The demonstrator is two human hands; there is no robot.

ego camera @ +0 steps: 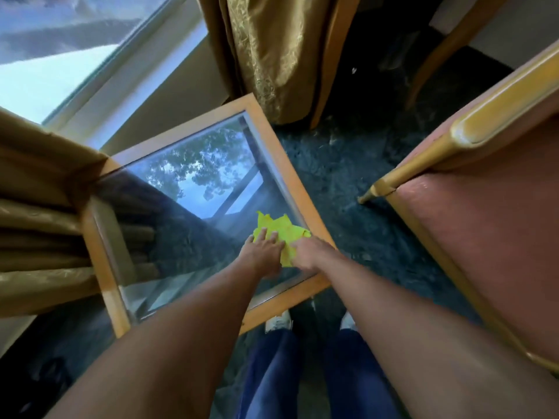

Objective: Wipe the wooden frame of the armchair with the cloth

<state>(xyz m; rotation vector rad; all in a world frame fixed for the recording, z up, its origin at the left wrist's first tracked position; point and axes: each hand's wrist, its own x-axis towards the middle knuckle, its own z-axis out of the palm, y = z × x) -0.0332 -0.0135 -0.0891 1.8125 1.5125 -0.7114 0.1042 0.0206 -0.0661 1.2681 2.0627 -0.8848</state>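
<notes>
Two hands are down on the yellow cloth (pixel 279 234), which lies on the glass top of a low desk (pixel 298 186) with a wooden rim. The cloth sits near the desk's corner at about 4 o'clock on the glass. The left hand (pixel 262 255) lies flat on the cloth with its fingers (pixel 262 232) spread. The right hand (pixel 305 252) touches the cloth's edge beside it; it is blurred, so I cannot tell if it is pinching the cloth or just resting on it.

The armchair (pixel 484 213) stands well apart from the cloth, off at 3 o'clock, with a pink seat and a yellow wooden frame (pixel 502 101). No part of it is being wiped yet.

I think the step now is picking the cloth up. To do it well, bunch the cloth into one hand so that a thick, soft pad sits under the palm and no loose ends hang down. Lift it clear of the glass, then turn toward 3 o'clock. Start at the top of the wooden arm, press gently, and rub along the wood in long strokes. Keep the cloth on the wood and off the pink seat. The thin front leg (pixel 370 195) near the floor is easy to miss, so bend low for it.
</notes>
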